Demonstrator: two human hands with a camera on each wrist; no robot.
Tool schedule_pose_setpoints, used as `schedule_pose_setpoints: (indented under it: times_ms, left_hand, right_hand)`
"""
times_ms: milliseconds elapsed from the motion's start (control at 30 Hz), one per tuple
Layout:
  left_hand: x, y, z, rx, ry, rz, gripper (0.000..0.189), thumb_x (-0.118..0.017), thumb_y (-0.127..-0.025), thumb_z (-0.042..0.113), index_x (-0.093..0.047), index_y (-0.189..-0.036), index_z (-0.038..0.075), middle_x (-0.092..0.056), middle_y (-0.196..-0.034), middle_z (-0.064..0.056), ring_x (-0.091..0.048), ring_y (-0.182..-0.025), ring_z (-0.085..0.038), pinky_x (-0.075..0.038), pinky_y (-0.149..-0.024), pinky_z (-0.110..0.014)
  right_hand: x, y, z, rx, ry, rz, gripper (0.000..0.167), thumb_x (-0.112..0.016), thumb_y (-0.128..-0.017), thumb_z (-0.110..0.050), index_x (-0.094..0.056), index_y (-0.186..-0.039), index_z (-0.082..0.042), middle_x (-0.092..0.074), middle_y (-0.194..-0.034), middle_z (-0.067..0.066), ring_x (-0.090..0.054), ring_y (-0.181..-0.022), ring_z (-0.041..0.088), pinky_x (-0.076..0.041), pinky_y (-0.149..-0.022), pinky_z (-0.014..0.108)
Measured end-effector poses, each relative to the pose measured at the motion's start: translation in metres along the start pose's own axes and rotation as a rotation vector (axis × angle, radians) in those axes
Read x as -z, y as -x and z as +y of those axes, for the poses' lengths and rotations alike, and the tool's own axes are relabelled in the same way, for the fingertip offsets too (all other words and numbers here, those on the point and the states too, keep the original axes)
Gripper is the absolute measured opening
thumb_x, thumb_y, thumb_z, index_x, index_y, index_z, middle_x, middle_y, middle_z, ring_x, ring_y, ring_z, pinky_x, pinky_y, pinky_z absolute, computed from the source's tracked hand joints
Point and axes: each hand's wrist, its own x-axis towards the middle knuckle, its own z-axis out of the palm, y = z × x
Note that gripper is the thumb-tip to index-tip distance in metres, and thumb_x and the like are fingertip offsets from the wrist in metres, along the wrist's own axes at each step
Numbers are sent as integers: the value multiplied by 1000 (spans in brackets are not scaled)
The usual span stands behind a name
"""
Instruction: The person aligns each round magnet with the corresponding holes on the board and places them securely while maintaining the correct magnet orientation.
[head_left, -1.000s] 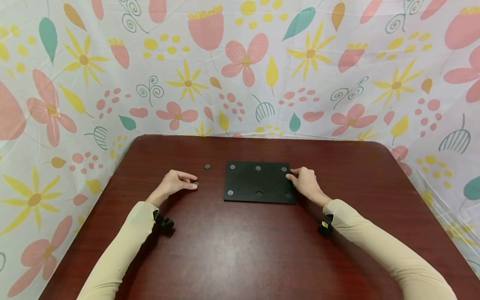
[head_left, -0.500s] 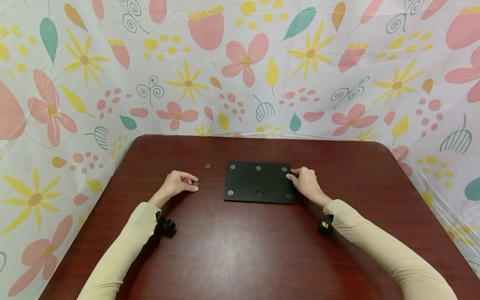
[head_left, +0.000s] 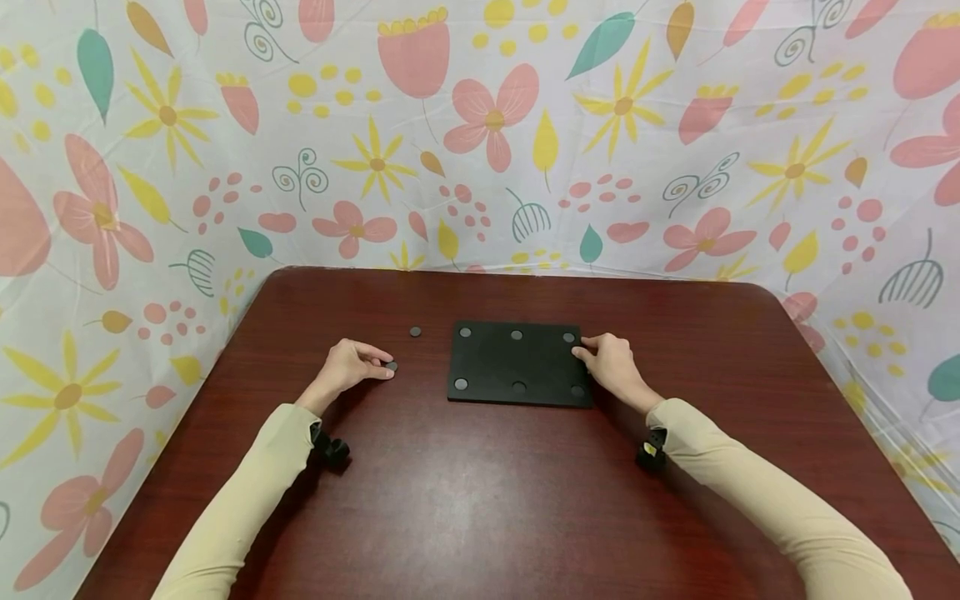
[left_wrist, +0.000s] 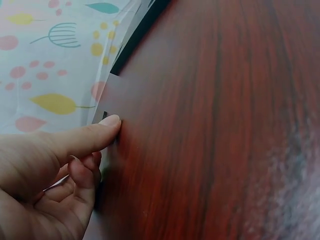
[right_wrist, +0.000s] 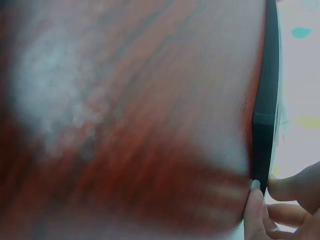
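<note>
In the head view my left hand (head_left: 347, 367) is left of a flat black rectangular board (head_left: 491, 360), pinching a small dark grey disc (head_left: 392, 366) between thumb and fingers. The left wrist view shows the thumb (left_wrist: 107, 122) over a dark sliver of that disc, close over the table. A second grey disc (head_left: 416, 332) lies just beyond, between hand and board. Round spots line the board's long edges; several look lighter grey, while two near ones at middle and right are dark. My right hand (head_left: 615, 367) grips the board's right edge, thumb on top; its side (right_wrist: 265, 100) shows in the right wrist view.
Everything sits on a reddish-brown wooden table (head_left: 487, 492) with rounded far corners. A floral-patterned cloth (head_left: 637, 183) hangs behind it and along both sides. Each wrist carries a small black camera, seen at the left wrist camera (head_left: 333, 452) and right wrist camera (head_left: 650, 452).
My left hand shifts a few pixels right, then back left, keeping the disc pinched. The right hand and the board stay in place.
</note>
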Motion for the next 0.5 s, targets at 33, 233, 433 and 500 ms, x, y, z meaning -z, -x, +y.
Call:
schedule_pose_setpoints:
  times_ms: [33,233,433,500]
  left_hand:
    - [0,0,0,3,-3,1,25,-85,-73,17,-79,-96,8,-63,-68,7,-58,-72,-14,-47,-64,-23]
    - [-1,1,3,14,-41,-1,24,-84,-76,20,-79,-96,10,-61,-69,5,-54,-72,-16,-44,-62,-24]
    - [-1,1,3,-12,-71,-9,23,-83,-77,20,-78,-96,10,-64,-74,3,-57,-73,-16,-46,-63,-24]
    - [0,1,3,-23,-71,-14,24,-84,-76,20,-78,-96,9,-65,-76,1,-58,-73,-15,-47,-64,-24]
  right_hand:
    - [0,0,0,-1,1,-1,41,-62,-96,-20,-61,-125,7,-64,-60,9,-51,-45,11,-42,-46,24]
    - [-1,1,0,-5,2,-4,41,-62,-96,-21,-61,-126,7,-62,-58,8,-48,-43,12,-40,-45,24]
    - [-1,0,1,-7,1,-4,41,-62,-96,-21,-61,-126,7,-64,-62,10,-49,-44,12,-40,-46,24]
    - [-1,0,1,-5,-2,-6,41,-62,-96,-21,-60,-127,7,-65,-63,10,-50,-45,12,-41,-46,24]
